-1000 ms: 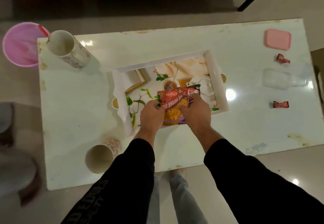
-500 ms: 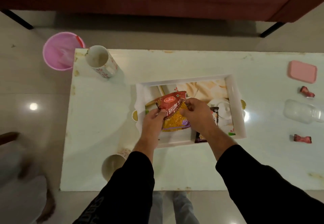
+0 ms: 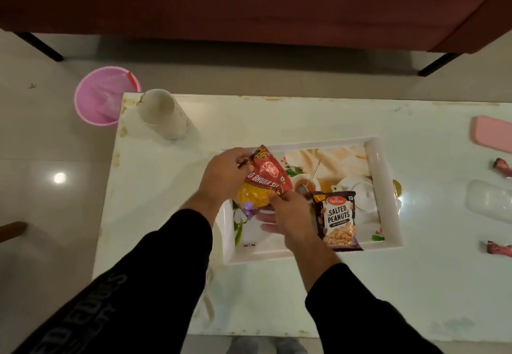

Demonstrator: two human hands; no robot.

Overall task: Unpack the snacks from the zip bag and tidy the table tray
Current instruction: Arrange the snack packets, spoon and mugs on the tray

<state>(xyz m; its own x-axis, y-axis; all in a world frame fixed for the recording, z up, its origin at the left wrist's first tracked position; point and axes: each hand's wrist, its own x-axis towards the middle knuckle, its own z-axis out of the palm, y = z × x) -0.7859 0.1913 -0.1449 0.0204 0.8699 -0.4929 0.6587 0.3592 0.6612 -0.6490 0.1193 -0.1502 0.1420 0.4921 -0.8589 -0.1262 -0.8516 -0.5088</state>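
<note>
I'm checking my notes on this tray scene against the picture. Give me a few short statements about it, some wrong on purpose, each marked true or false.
1. Both hands hold the red bhujia packet. True: the left hand pinches its top corner, the right hand its lower edge.
2. The salted peanuts packet lies on the floor. False: it lies in the white tray.
3. A paper cup stands on the table's far left corner. True.
4. The pink bin stands on the table. False: it stands on the floor beside the table.
</note>
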